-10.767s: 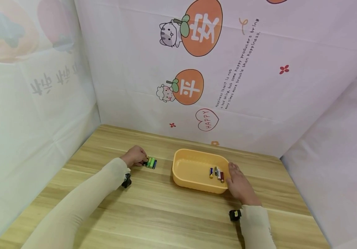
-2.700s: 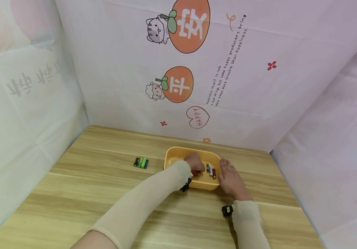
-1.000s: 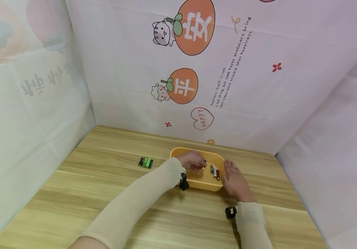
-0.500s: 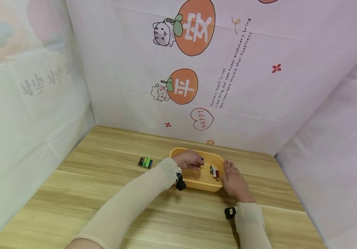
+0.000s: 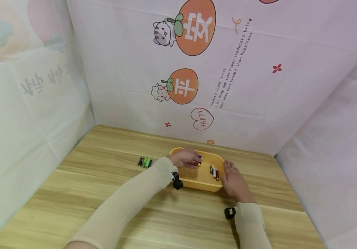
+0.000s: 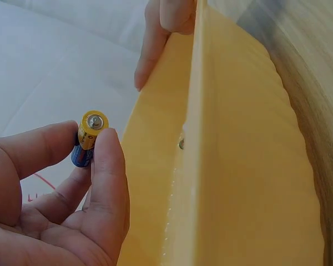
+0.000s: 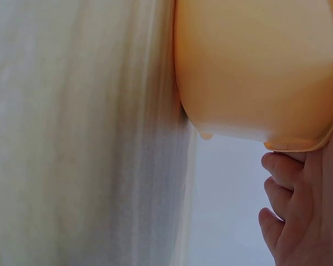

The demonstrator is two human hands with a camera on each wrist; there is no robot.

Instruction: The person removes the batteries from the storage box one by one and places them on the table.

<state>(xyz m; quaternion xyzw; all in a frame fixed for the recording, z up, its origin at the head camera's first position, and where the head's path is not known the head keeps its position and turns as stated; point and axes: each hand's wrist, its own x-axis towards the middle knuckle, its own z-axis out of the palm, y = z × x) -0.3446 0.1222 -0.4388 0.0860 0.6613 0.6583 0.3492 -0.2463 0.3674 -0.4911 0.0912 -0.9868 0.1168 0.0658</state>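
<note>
My left hand (image 5: 185, 158) is over the left part of a yellow plastic basin (image 5: 194, 184). Thumb and fingertips pinch a small blue and yellow battery (image 6: 89, 136), its metal tip facing the camera in the left wrist view. Inside the basin, towards its right end, lie three batteries side by side: a dark green one (image 5: 211, 169), a white one (image 5: 214, 172) and a red one (image 5: 217, 175). My right hand (image 5: 238, 183) rests against the basin's right end with its fingers extended. In the right wrist view those fingers (image 7: 283, 197) show beside the basin wall.
On the wooden table (image 5: 166, 221), left of the basin, several batteries (image 5: 147, 162) lie in a neat row, black, green and blue among them. White printed cloth (image 5: 243, 86) hangs behind the table and along both sides.
Earlier my left hand was at the row on the table, then reached into the basin. The blue and yellow battery has left the basin floor and moves leftward in my fingers. My right hand stays.
</note>
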